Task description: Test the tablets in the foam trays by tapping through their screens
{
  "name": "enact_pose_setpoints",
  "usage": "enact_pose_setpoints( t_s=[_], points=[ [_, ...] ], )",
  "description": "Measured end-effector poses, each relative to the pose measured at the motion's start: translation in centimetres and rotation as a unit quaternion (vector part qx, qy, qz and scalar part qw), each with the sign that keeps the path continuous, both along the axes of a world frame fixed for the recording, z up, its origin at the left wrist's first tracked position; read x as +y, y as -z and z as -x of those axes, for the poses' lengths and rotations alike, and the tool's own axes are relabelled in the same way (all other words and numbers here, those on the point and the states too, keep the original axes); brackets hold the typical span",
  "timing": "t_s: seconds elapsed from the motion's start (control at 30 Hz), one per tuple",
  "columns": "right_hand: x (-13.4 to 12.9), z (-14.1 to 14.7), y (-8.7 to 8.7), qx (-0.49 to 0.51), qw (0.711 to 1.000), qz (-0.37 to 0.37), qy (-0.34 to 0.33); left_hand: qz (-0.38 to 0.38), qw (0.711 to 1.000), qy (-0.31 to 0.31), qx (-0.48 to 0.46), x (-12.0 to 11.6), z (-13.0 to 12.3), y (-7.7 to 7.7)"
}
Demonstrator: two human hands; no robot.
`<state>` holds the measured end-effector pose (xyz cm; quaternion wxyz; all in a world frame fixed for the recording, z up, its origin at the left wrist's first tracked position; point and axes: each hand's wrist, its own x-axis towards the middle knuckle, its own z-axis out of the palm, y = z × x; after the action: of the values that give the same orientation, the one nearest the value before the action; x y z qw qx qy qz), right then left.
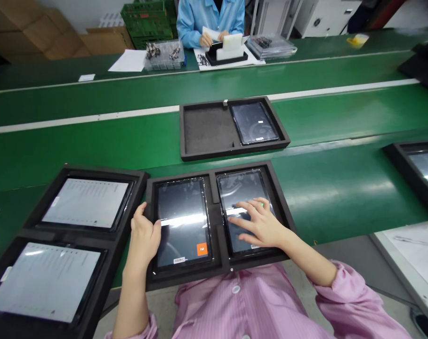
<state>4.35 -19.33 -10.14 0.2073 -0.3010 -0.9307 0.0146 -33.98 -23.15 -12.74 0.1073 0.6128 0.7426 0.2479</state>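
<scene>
In front of me lies a black foam tray (214, 188) with two tablets in its compartments. The left tablet (181, 197) has a dark screen with an orange "Fail" box near its lower right corner. My left hand (143, 238) rests at the tray's left edge, thumb beside that tablet, fingers loosely bent and apart, holding nothing. Over the right tablet (238, 183) my right hand (259, 223) is spread, its fingers at the screen; a bit of green shows by a fingertip. Whether each fingertip touches the glass, I cannot tell.
At left, another foam tray (109, 235) holds two tablets with lit white screens. Ahead, a tray (206, 153) on the green belt (139, 141) carries one tablet at its right. Another tray (407, 174) sits far right. Across the line, a person in blue (196, 21) works beside parts boxes.
</scene>
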Motion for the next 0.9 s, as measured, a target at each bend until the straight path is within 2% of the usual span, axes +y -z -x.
enact_pose_setpoints(
  t_s=[0.2,0.33,0.4,0.47,0.53,0.6,0.7,0.77,0.83,0.9],
  points=[
    [-0.1,0.6,0.4,-0.038,0.998,0.040,-0.006,0.003,1.000,0.005,0.011,-0.2,0.1,0.0],
    [0.5,-0.7,0.2,0.015,0.998,0.042,0.041,0.014,1.000,0.001,0.004,-0.3,0.2,-0.1],
    [1.2,-2.0,0.2,0.075,0.989,0.054,0.113,0.019,1.000,0.000,0.001,-0.3,0.2,-0.1],
    [2.2,-3.5,0.4,0.125,0.964,0.073,0.223,0.015,1.000,-0.001,0.002,-0.3,0.2,0.0],
    [3.5,-4.5,0.9,0.135,0.932,0.079,0.327,0.001,1.000,0.000,0.011,-0.2,0.2,0.2],
    [4.8,-4.7,1.6,0.104,0.913,0.081,0.385,-0.014,0.999,0.010,0.035,-0.1,0.2,0.4],
    [6.7,-4.2,2.5,0.048,0.907,0.098,0.407,-0.019,0.995,0.042,0.086,-0.4,0.3,0.5],
    [7.6,-3.6,2.8,0.045,0.909,0.100,0.403,0.000,0.993,0.044,0.114,-0.6,0.2,0.1],
    [8.0,-3.1,2.9,0.067,0.912,0.082,0.397,0.028,0.990,0.042,0.132,-0.3,-0.1,-0.9],
    [8.0,-2.8,2.9,0.082,0.914,0.055,0.394,0.052,0.986,0.073,0.142,0.9,-0.9,-2.4]
  ],
)
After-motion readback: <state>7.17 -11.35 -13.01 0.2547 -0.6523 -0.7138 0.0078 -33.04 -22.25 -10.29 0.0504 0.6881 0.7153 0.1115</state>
